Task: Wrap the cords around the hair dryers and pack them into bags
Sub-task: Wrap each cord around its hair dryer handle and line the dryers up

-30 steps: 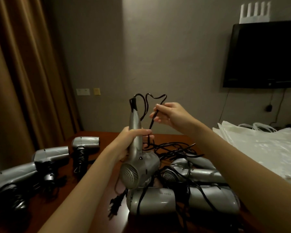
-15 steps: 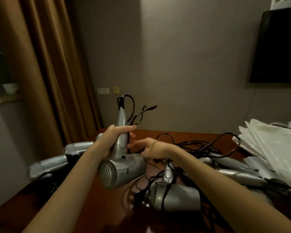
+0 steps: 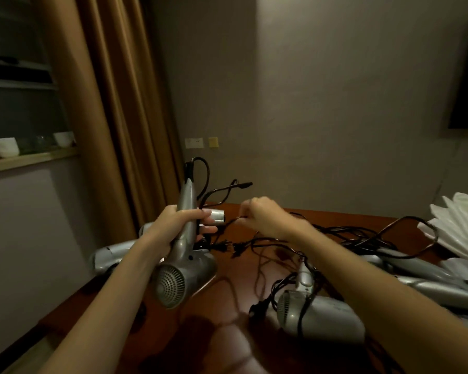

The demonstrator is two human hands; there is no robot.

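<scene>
Above the table's [image 3: 349, 225] left edge, the left hand [image 3: 179, 225] grips the hair dryer's [image 3: 185, 255] handle upright while the right hand [image 3: 265, 217] pinches its cord [image 3: 214, 195], so winding is evidently underway, needing another loop around the handle.

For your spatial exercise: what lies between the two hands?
In the head view, a black cord spans from the left hand to the right hand.

Tan curtain [image 3: 103, 109], white cups [image 3: 4, 147] on shelf [image 3: 30, 159], wall sockets [image 3: 194, 143]
</scene>
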